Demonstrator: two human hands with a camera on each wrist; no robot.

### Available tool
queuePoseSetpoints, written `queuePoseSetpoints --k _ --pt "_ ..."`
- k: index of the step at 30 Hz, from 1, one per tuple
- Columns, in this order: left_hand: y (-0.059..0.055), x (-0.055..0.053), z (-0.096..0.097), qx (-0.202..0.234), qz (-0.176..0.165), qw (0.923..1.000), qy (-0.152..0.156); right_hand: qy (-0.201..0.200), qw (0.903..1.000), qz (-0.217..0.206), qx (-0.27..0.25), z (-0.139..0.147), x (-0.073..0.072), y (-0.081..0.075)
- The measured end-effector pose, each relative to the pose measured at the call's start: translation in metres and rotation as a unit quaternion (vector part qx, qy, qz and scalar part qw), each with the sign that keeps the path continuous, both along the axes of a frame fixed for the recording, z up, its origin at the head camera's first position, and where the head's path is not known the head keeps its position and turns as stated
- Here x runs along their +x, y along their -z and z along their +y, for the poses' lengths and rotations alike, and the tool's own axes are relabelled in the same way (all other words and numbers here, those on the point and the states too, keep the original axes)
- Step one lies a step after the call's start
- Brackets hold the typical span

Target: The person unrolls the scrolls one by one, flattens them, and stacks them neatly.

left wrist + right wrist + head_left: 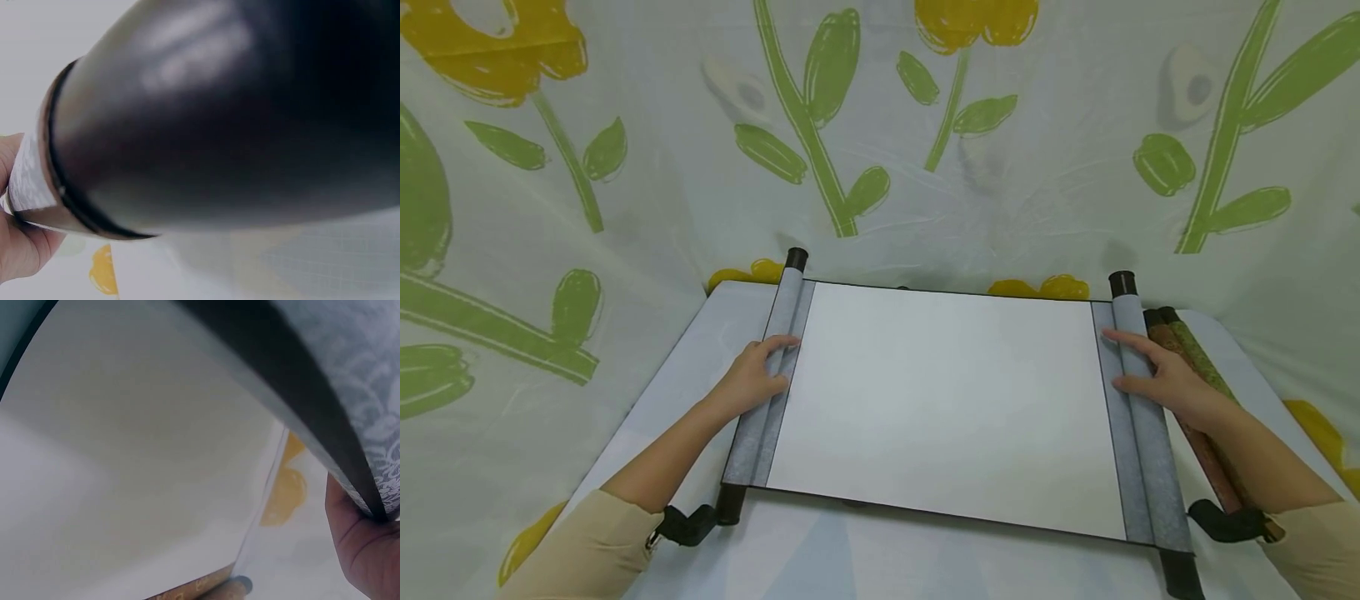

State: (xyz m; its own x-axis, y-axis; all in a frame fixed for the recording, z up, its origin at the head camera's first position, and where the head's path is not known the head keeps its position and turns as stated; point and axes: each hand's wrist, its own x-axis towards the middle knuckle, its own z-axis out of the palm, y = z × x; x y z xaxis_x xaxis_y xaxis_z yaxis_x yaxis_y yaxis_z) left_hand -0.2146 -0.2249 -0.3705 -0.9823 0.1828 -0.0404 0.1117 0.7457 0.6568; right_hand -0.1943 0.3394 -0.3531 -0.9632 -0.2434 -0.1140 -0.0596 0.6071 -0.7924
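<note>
A hanging scroll (947,408) is spread wide, its sheet blank white between grey-blue patterned borders. Each side ends in a roller with black end knobs. My left hand (752,375) grips the left roller (782,304), thumb and fingers reaching over onto the border. On the other side my right hand (1172,383) holds the right roller (1157,475) the same way. A large black knob (219,125) fills most of the left wrist view, the left hand (25,250) behind it. In the right wrist view, the right hand (369,556) is around the grey patterned roll (350,369).
Two rolled scrolls, one brown (1210,467) and one green (1202,358), lie at the table's right, partly behind the right arm. The pale table (677,358) stands before a hanging cloth (1045,192) printed with yellow flowers. Small dark ends (853,502) peek from under the sheet.
</note>
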Motion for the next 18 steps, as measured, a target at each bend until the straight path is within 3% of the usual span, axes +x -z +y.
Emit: queuePoseSetpoints --k 18 --pt "-0.002 -0.002 0.005 -0.015 -0.013 0.9998 -0.008 0.011 0.9996 0.017 0.021 0.011 -0.001 -0.001"
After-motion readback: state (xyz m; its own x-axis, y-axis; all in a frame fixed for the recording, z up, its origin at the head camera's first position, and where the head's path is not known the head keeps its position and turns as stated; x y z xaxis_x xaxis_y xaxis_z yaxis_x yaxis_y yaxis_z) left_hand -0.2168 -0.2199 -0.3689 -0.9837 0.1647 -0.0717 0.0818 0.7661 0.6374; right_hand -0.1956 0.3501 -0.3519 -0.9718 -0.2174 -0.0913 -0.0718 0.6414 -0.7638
